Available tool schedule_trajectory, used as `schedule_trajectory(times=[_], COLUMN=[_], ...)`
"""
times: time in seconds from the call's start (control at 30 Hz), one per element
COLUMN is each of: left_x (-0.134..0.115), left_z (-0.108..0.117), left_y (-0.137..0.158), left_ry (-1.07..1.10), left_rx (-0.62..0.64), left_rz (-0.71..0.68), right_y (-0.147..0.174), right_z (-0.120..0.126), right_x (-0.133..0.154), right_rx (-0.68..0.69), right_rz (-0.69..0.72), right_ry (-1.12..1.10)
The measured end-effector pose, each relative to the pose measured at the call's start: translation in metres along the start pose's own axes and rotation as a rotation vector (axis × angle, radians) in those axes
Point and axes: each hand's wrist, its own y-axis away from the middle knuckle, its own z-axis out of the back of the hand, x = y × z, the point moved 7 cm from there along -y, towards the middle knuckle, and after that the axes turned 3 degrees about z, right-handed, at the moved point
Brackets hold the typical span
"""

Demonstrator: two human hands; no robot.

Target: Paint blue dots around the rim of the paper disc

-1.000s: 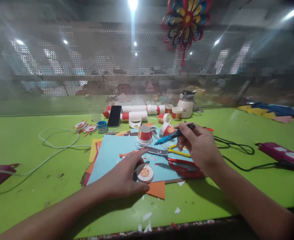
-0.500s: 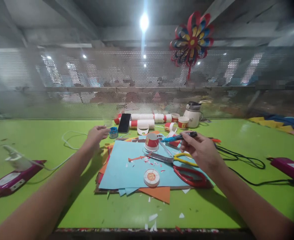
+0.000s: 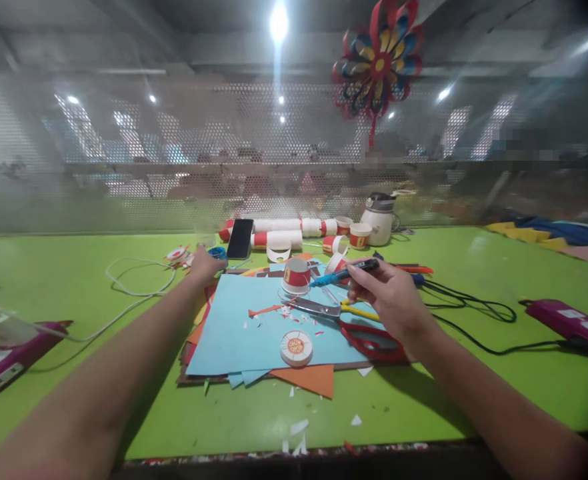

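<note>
My left hand [image 3: 205, 265] is closed around a small open jar of blue paint [image 3: 217, 253] at the far left of the papers; its fingers partly cover the jar. Between the thumb and fingers of my right hand [image 3: 387, 293] is a slim black pen-shaped tool [image 3: 359, 267], its front end blue and pointing left. That end is beside a red and white paper cup [image 3: 297, 275] standing on a light blue sheet [image 3: 234, 333]. Scissors [image 3: 324, 309] with one yellow and one red handle lie open below my right hand. A round white disc [image 3: 297, 348] with an orange print lies nearer me.
Behind are a phone [image 3: 240, 239], white paper rolls [image 3: 277, 240], more paper cups [image 3: 360, 235] and a lidded bottle [image 3: 377, 219]. Purple power strips [image 3: 569, 323] with cables lie at both sides. Paper scraps [image 3: 299, 427] litter the green table [image 3: 164, 427].
My left hand has moved from beside the blue jar to close on it. My right hand keeps the pen-shaped tool near the cup. The whole view has shifted slightly.
</note>
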Motion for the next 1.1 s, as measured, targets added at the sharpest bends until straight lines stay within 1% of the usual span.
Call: schedule_trajectory(times=[0.1,0.17,0.27,0.33,0.4,0.47,0.5,0.53,0.57,0.63,0.67,0.73,0.9,1.0,1.1], left_x=[0.002,-0.004,-0.025,-0.046,-0.067,-0.086,-0.093,-0.101,-0.107,-0.112,-0.114,-0.118,-0.118,-0.113,-0.108], left_z=[0.000,0.003,0.015,0.023,0.027,0.026,0.022,0.016,0.012,0.004,0.002,-0.002,-0.007,-0.006,-0.004], left_y=[-0.006,-0.006,0.001,0.017,0.045,0.084,0.106,0.130,0.152,0.188,0.201,0.217,0.227,0.232,0.238], left_ry=[-0.084,-0.104,-0.082,-0.032,0.040,0.102,0.139,0.204,0.230,0.172,0.157,0.138,0.054,0.044,0.030], left_rx=[-0.076,-0.107,-0.115,-0.080,-0.005,0.115,0.196,0.316,0.395,0.463,0.481,0.501,0.504,0.487,0.464], left_rz=[0.040,0.029,-0.043,-0.122,-0.216,-0.305,-0.352,-0.414,-0.463,-0.519,-0.546,-0.594,-0.692,-0.754,-0.820], right_y=[0.002,0.004,0.008,0.011,0.015,0.019,0.021,0.024,0.027,0.033,0.036,0.042,0.054,0.061,0.066], right_z=[0.001,0.000,-0.004,-0.006,-0.007,-0.007,-0.007,-0.006,-0.005,-0.003,-0.002,-0.001,-0.007,-0.015,-0.031], right_x=[0.002,0.005,0.012,0.020,0.031,0.044,0.050,0.057,0.062,0.071,0.073,0.076,0.078,0.085,0.088], right_rx=[-0.008,-0.007,-0.002,-0.018,-0.047,-0.069,-0.079,-0.088,-0.098,-0.120,-0.123,-0.115,-0.038,-0.011,0.113], right_rz=[-0.002,-0.001,0.012,0.044,0.097,0.162,0.204,0.249,0.291,0.360,0.382,0.413,0.458,0.556,0.636], right_ry=[0.019,0.022,0.011,-0.010,-0.032,-0.044,-0.043,-0.041,-0.037,-0.014,0.003,0.037,0.128,0.310,0.467])
